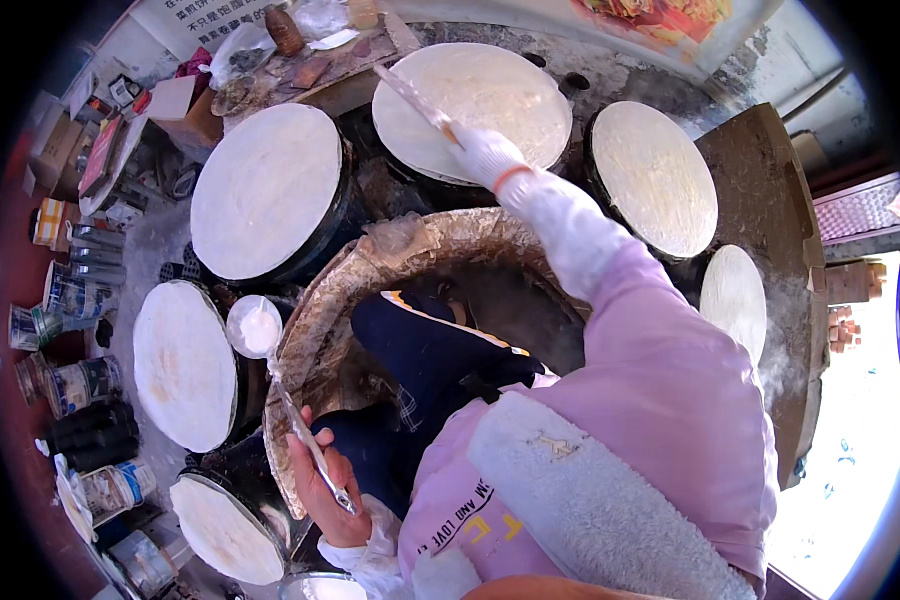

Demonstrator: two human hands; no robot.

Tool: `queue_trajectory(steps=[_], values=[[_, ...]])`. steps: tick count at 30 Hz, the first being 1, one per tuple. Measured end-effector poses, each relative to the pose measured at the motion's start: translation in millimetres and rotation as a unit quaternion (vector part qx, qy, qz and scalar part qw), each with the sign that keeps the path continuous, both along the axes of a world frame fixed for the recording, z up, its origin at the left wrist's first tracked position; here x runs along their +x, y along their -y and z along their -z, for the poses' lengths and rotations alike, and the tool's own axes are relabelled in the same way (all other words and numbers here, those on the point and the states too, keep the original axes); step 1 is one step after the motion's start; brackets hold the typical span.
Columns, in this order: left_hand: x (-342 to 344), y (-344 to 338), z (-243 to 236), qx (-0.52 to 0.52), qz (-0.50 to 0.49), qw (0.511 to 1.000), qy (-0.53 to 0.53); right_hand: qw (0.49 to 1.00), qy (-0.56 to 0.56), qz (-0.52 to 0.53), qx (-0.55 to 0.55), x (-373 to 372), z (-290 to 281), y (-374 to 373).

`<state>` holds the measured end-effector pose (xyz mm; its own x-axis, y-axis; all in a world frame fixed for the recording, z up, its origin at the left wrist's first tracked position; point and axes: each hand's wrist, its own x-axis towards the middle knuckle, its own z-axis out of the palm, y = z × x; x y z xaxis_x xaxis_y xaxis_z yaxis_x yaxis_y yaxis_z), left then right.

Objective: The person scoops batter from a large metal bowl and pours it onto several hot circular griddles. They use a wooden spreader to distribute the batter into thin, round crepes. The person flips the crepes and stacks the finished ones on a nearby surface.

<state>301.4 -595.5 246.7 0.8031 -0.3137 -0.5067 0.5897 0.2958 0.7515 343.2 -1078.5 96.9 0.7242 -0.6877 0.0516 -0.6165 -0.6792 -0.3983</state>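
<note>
Left hand (322,490), bare: fingers clenched round the lower end of a long-handled ladle (270,345). Its bowl (253,326) sits out past the crusted rim of the batter basin (370,265), between the left griddle (183,365) and the upper-left griddle (266,190), and looks full of white batter.

Right hand (487,155), white glove: fingers closed on the near end of a flat spreading blade (418,100), which lies across the batter-coated top griddle (472,105).

Handling, my judgement. Ladle: stiff and light in itself, but the load is at the far end, so it will want to tip; grip low on the handle and keep the bowl level. Handle probably slick with batter. Blade: thin, light, maybe a little springy; hold at the near end, light pressure, since the sheet under it is thin and should tear easily.

More coated griddles at far right (655,180) and lower left (227,530).
</note>
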Motion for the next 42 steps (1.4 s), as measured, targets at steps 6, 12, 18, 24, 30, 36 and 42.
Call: queue_trajectory(steps=[6,12,18,24,30,36,42], values=[[11,0,-3,-0.009,0.001,1.000,-0.024,0.995,0.047,-0.036,0.080,-81,-31,-26],[16,-3,-3,-0.026,0.020,0.999,-0.011,0.998,-0.058,0.002,-0.030,-50,-44,-10],[6,-16,-5,-0.026,0.009,1.000,0.015,0.999,-0.006,-0.048,0.000,-75,-26,-18],[2,-29,0,-0.029,-0.001,1.000,0.005,0.998,-0.008,-0.059,-0.011,-62,-28,-27],[-7,-35,-14,-0.043,0.003,0.999,0.020,0.996,-0.072,0.032,-0.046,-7,-27,28],[-33,-64,-10,-0.082,-0.086,0.993,-0.009,0.998,0.050,0.043,-0.005,-40,-49,-14],[-54,-92,1,-0.116,-0.141,0.978,-0.102,0.925,0.224,-0.228,0.205,-45,-63,-207]])
